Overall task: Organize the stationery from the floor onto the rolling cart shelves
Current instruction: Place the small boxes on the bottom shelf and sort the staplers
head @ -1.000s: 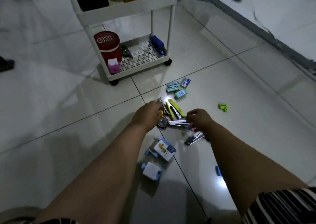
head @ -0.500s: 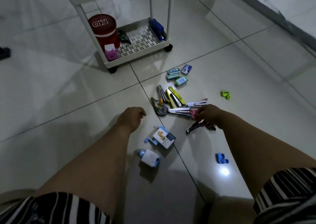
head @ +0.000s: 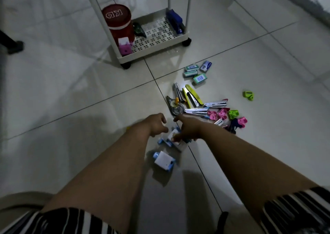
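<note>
Stationery lies scattered right of centre on glossy grey tiles: boxy staple packs (head: 195, 72), metal staplers (head: 205, 108), pink and green plastic pieces. The right hand (head: 187, 129) touches a white-and-blue box (head: 174, 141), mostly hidden beneath it; the grip is unclear. The left hand (head: 157, 124) hangs loosely curled, holding nothing. The white perforated cart (head: 153, 42) is cropped at the top.

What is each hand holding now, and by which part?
The right hand pinches the white and blue box at its upper edge. The left hand hovers beside it, fingers loosely curled, holding nothing.
</note>
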